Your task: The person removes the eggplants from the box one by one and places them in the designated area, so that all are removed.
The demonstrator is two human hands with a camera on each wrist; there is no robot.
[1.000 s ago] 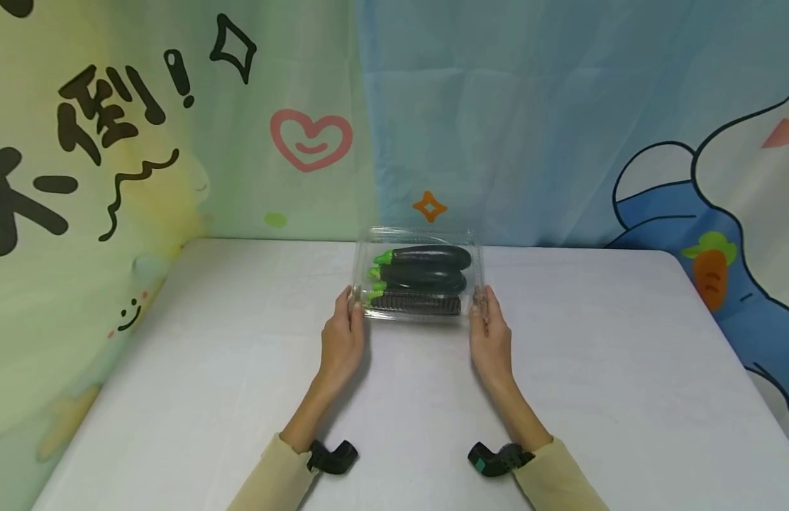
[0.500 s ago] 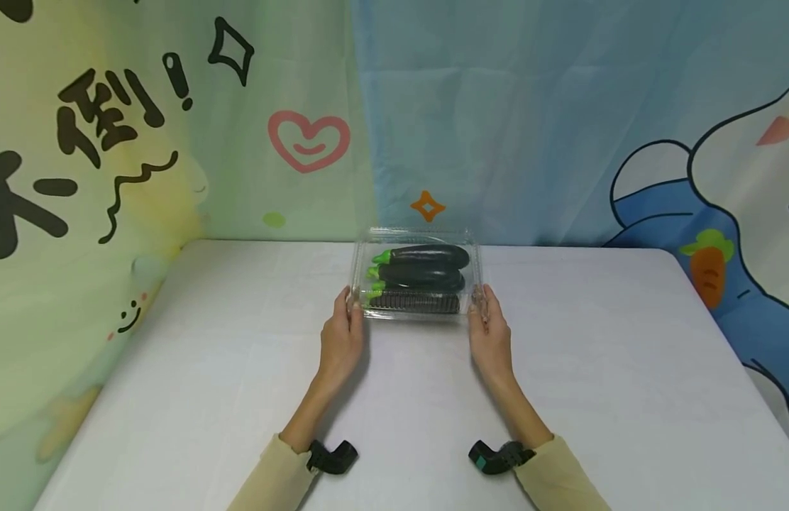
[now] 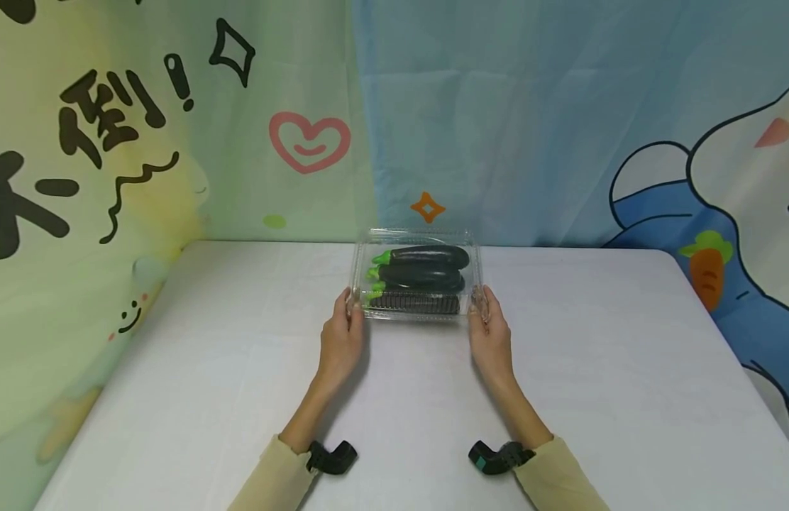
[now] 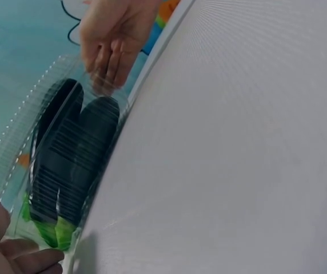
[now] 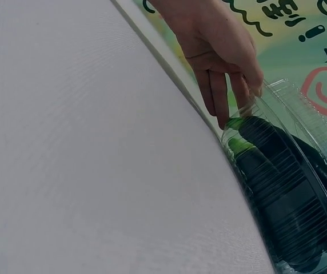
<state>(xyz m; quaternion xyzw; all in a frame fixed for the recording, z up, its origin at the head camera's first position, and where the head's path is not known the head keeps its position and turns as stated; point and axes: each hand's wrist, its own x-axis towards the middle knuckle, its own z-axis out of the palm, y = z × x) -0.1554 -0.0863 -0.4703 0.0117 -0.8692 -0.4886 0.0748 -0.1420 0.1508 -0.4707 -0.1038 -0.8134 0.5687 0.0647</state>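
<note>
A clear plastic clamshell box (image 3: 416, 238) with ribbed sides is at the far middle of the table. Inside lie three dark eggplants (image 3: 426, 277), their green stem ends toward the left. My left hand (image 3: 342, 341) grips the box's left end, thumb on the near side. At the opposite end my right hand (image 3: 492, 341) holds it the same way. The left wrist view shows the box (image 4: 15, 142) side-on, the right hand (image 4: 118, 40) at its far end. In the right wrist view the left hand (image 5: 220, 45) has its fingers against the box (image 5: 278, 188) by the stems.
A white table (image 3: 426, 419) spreads out in front and to both sides. Behind its far edge hangs a printed cloth backdrop (image 3: 528, 128) with cartoon figures, close behind the box. Black wrist cameras (image 3: 333, 458) are strapped over the sleeves.
</note>
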